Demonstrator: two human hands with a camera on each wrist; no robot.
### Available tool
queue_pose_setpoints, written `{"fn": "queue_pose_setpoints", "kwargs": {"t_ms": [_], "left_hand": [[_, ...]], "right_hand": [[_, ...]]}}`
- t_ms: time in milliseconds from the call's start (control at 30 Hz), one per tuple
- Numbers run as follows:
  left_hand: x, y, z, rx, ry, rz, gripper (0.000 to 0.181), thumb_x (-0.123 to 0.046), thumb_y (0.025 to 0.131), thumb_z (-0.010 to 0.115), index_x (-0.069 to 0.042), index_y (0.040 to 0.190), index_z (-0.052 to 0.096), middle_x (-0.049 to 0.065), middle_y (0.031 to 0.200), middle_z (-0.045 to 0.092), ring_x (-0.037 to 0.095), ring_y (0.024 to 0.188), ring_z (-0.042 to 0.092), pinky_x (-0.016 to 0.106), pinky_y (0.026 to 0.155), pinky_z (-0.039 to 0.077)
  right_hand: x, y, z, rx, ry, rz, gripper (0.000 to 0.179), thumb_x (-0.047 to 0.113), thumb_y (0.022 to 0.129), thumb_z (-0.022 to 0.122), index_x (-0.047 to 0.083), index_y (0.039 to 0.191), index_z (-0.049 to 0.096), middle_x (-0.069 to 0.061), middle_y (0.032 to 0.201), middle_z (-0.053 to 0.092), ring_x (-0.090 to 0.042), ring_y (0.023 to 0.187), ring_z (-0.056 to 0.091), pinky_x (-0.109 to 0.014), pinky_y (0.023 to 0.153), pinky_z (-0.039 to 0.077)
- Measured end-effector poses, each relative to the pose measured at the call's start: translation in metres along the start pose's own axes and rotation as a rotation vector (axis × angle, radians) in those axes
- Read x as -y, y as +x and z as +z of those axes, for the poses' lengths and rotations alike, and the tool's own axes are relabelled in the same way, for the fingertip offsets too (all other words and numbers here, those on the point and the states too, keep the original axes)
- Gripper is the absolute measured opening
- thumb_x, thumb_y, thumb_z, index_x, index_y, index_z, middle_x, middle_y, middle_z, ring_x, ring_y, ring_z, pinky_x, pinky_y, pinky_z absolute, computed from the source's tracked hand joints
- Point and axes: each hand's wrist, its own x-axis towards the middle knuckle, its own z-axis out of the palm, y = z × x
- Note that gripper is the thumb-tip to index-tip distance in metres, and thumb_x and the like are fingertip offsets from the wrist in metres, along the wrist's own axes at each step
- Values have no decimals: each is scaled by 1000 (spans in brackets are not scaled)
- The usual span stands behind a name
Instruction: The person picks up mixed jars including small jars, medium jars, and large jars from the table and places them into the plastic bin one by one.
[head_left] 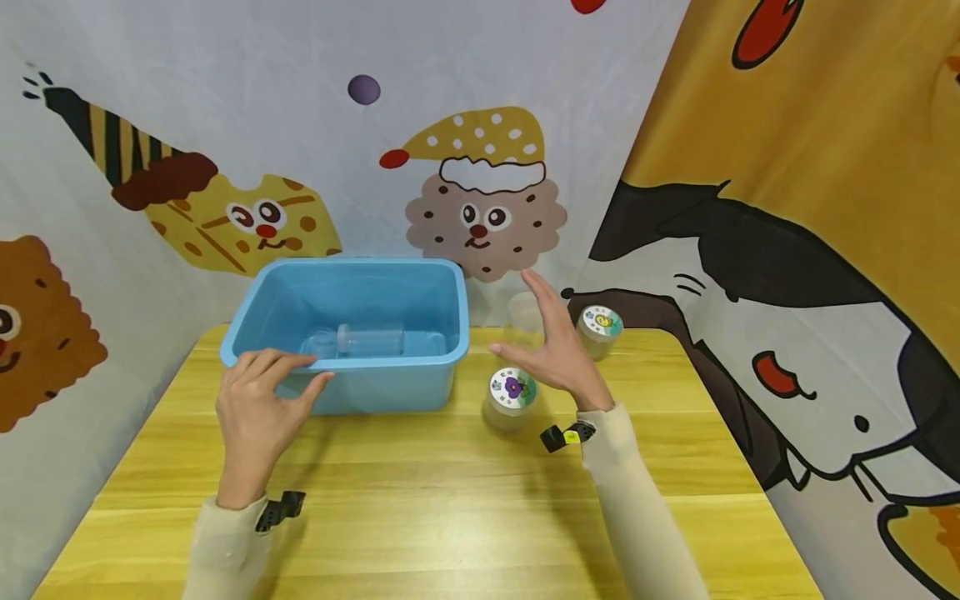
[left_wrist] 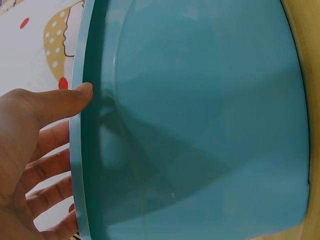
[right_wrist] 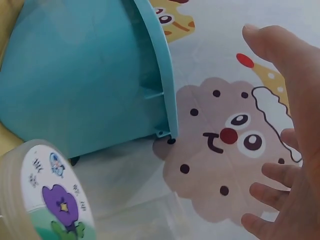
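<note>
While the left hand (head_left: 258,404) grips the tub (head_left: 382,387), the right hand (head_left: 558,354), fingers spread, could topple the front jar (head_left: 512,398) by sweeping low.

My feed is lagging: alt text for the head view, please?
A person's left hand curls over the near rim of a blue bin holding clear containers; the right hand is open near two labelled jars on a wooden table. A cartoon-printed cloth hangs behind.

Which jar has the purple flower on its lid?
The frontmost jar on the table; the other labelled jar, farther back and right, has a yellow picture on its lid.
</note>
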Motion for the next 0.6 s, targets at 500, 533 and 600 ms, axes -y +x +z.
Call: {"fn": "queue_pose_setpoints", "kwargs": {"t_ms": [500,533,600], "left_hand": [[-2,2,3,-52,-36,2,33,-22,69,95,-8,96,82,13,87,74,37,87,61,52,81,49],[-2,2,3,-54,-36,2,33,-22,69,95,-8,96,82,13,87,74,37,87,61,52,80,49],[-2,2,3,-54,-38,3,33,-22,69,95,-8,96,82,13,87,74,37,87,61,53,81,48]], "right_hand": [[-30,-39,4,16,70,141,107,45,84,83,40,164,12,11,173,12,-27,160,18,-68,123,21],[-32,-41,4,15,78,137,107,44,85,83,38,165,13,11,173,13,-28,159,19,-68,123,21],[-36,-46,4,11,94,136,107,41,85,84,36,165,13,11,172,15,-28,159,21,-64,124,22]]}}
